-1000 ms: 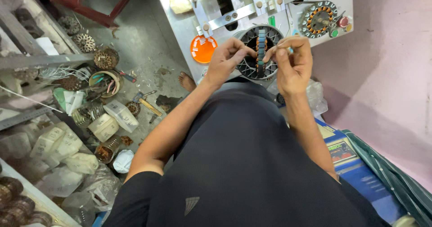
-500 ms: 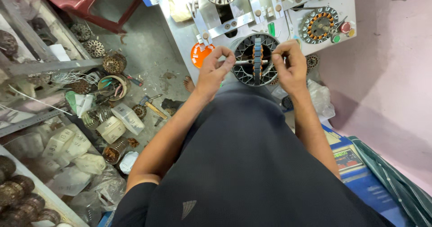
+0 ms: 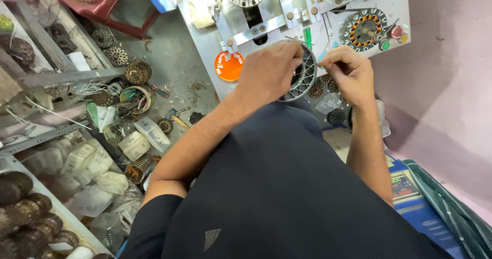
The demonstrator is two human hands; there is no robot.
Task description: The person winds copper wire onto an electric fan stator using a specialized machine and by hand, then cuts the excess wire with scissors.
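Grey slotted ring point(image 3: 306, 74) tilted | L hand point(image 3: 269, 72) fingers clamped on rim | R hand point(image 3: 348, 74) fingers pinched, contents unclear

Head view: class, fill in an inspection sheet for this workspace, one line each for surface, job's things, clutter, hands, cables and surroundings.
Surface: grey metal worktable, crowded with fixtures.
Job's things: round grey slotted stator ring, held on edge, tilted; a second wound stator lies on the table.
Clutter: orange disc, green-handled tool, red and green buttons; small cores under the hands.
Hands: left hand grips the ring; right hand pinches at its edge, what it holds cannot be told.
Cables: loose wires coiled on the floor.
Surroundings: floor boxes, red stool, shelves of cores, pink wall.
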